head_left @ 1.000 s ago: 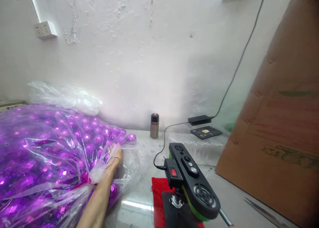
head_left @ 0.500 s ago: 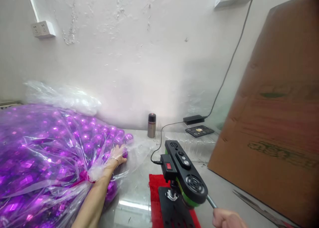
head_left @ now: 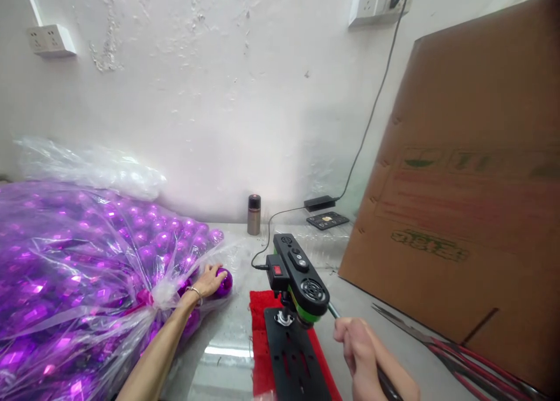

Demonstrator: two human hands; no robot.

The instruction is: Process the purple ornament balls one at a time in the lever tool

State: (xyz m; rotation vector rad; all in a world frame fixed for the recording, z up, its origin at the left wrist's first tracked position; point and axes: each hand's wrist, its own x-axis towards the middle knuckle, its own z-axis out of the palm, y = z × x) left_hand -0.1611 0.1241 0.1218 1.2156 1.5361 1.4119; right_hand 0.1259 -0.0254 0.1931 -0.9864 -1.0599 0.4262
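Note:
My left hand (head_left: 209,282) has its fingers closed around a shiny purple ball (head_left: 225,283) by the mouth of a clear plastic bag (head_left: 165,294). Many similar purple balls (head_left: 163,239) fill the bag, which is gathered with a pink tie (head_left: 143,299). My right hand (head_left: 366,354) grips a rod with a dark handle (head_left: 387,384); its metal shaft (head_left: 333,310) reaches the side of a black and green device (head_left: 301,275). Whether the shaft joins the device I cannot tell. The device stands on a black slotted plate (head_left: 294,354) over a red cloth (head_left: 259,322).
A large cardboard box (head_left: 459,202) stands at the right, with long tweezers or scissors-like tools with red parts (head_left: 455,360) before it. By the wall are a small bottle (head_left: 254,215), a power adapter (head_left: 319,203) with its cord, and a dark phone-like slab (head_left: 327,220).
My left hand has drawn back from the bag's balls, and the ball in its fingers now shows clearly. More of my right hand and the handle is visible. The view has shifted to the right.

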